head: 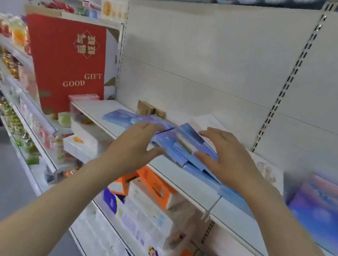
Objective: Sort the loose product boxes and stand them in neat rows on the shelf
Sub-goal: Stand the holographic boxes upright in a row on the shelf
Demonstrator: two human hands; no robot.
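Several flat blue boxes [180, 143] lie in a loose, overlapping pile on the white shelf [180, 177]. One more blue box [118, 117] lies flat at the pile's left end. My left hand [137, 142] reaches over the left side of the pile with spread fingers, fingertips at the top boxes. My right hand [225, 154] hovers over the right side, fingers spread and slightly bent, thumb near a box's front edge. Neither hand grips a box. A white flat box [206, 121] lies behind the pile.
A tall red gift box [69, 63] stands on the neighbouring shelf to the left. Small brown boxes [151, 108] stand against the back panel. A blurred blue-purple box [324, 214] lies at the right. Orange and white boxes [154, 187] fill the shelf below.
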